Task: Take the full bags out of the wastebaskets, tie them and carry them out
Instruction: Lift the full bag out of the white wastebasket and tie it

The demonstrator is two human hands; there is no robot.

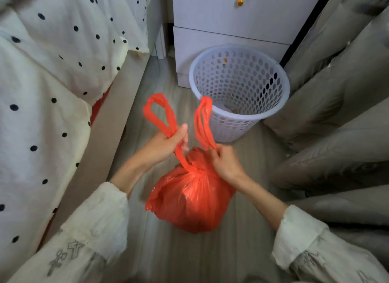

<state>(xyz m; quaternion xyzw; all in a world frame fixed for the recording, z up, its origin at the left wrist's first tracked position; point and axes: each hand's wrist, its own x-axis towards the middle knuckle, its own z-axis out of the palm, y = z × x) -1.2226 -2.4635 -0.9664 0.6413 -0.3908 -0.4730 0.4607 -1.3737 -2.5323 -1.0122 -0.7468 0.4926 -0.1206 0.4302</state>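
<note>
Head view: red trash bag [189, 200] at frame center, out of the white perforated wastebasket [240, 89] above it. Left hand [168, 144] grips left handle loop [160, 114]; right hand [223, 161] pinches right handle loop [204, 120]. Polka-dot bedding [42, 82] on left, curtain [336, 103] on right.

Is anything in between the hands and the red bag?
No. Both hands already hold it: the left hand grips one handle and the right hand pinches the other, above the red bag. The basket sits behind, not between.
</note>
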